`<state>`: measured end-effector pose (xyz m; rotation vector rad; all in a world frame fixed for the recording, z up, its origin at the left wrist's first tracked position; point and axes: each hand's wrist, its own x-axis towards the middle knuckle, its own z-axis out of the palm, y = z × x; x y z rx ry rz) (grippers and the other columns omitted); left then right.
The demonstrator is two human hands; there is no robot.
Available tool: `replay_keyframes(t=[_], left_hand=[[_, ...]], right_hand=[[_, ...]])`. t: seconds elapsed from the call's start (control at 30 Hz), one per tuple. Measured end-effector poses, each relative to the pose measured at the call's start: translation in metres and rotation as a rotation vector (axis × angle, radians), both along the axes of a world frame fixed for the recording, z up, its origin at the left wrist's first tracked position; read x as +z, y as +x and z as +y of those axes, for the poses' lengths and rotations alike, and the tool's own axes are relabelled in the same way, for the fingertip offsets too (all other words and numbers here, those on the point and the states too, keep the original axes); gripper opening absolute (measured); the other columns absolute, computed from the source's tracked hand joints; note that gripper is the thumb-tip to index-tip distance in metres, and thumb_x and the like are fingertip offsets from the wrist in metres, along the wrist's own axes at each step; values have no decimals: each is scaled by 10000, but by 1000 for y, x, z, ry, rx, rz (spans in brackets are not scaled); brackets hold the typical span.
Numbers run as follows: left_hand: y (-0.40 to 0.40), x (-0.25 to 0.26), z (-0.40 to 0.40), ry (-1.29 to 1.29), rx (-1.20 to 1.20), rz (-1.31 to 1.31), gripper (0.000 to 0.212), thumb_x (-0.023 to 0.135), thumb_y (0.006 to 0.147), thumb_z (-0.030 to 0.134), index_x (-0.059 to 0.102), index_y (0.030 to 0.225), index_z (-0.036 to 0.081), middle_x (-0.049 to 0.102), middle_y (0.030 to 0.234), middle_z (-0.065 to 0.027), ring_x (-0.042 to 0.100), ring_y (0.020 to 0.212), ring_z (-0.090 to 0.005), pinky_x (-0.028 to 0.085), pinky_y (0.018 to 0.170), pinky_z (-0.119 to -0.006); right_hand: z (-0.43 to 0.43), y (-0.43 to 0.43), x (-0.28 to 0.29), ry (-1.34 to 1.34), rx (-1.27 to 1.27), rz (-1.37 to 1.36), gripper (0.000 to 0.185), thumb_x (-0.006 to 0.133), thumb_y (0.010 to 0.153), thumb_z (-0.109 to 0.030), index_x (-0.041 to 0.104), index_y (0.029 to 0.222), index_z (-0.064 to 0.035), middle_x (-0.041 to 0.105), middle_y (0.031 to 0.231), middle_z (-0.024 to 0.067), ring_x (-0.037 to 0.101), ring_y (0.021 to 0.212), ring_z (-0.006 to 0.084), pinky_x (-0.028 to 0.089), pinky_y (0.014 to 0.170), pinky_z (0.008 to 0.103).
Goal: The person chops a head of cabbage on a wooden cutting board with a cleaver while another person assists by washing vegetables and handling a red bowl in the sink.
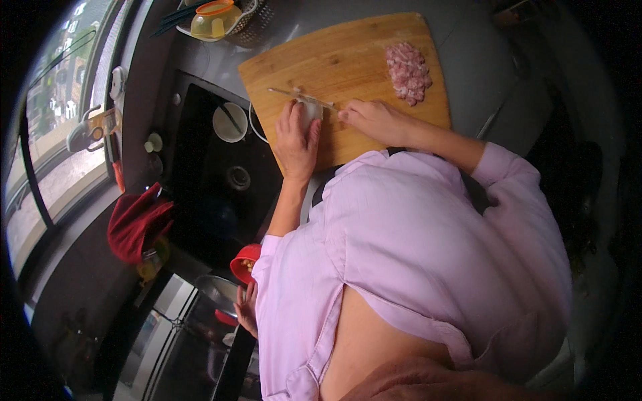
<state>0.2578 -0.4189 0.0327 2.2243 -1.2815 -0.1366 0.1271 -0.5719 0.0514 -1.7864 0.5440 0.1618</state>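
A wooden cutting board (346,55) lies before me. My left hand (297,135) grips a pale white block of food (312,111), whose kind I cannot tell, on the board's left part. With my right hand (371,119) I hold a knife (303,96) by its handle. Its thin blade points left and lies along the far end of the white block. Small pale bits of food (297,90) are beside the blade. A heap of chopped raw meat (408,73) rests at the board's right side, apart from both hands.
Left of the board is a dark sink (200,175) with a white cup (229,122) in it. A basket (249,11) holds an orange-rimmed container (216,22). Another person's hand (247,308) is near a red bowl (243,264). A red cloth (133,223) hangs below the window.
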Motion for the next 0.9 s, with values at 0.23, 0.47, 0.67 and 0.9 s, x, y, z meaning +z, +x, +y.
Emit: replay_keyframes(t=[0.23,0.47,0.67,0.9], left_hand=[[-1,-3,3,18,22,-20,442,668,760,189,510,1147,45,528,1147,-143,519,981,-340,453,768,-390],[-1,-2,-1,-18,32,-10,447,683,734,171,518,1126,34,530,1137,-149,517,953,-353,451,760,-394],[1,-2,0,5,34,-9,424,682,733,160,527,1108,38,530,1144,-149,520,950,-346,451,760,-389],[1,-4,-1,-19,27,39,412,675,733,149,530,1103,43,535,1136,-146,524,965,-337,450,772,-380]], right_hand=[[-5,-18,34,-8,129,101,483,399,917,-392,517,836,70,563,698,281,588,695,402,440,643,457],[2,3,12,-110,148,17,489,387,926,-365,540,816,86,565,701,297,597,698,410,451,643,467],[0,1,10,-143,202,-4,504,393,921,-375,555,835,94,560,730,316,591,727,424,456,649,468],[5,11,-21,-127,183,39,526,375,921,-396,569,817,81,554,722,326,582,736,445,455,651,476]])
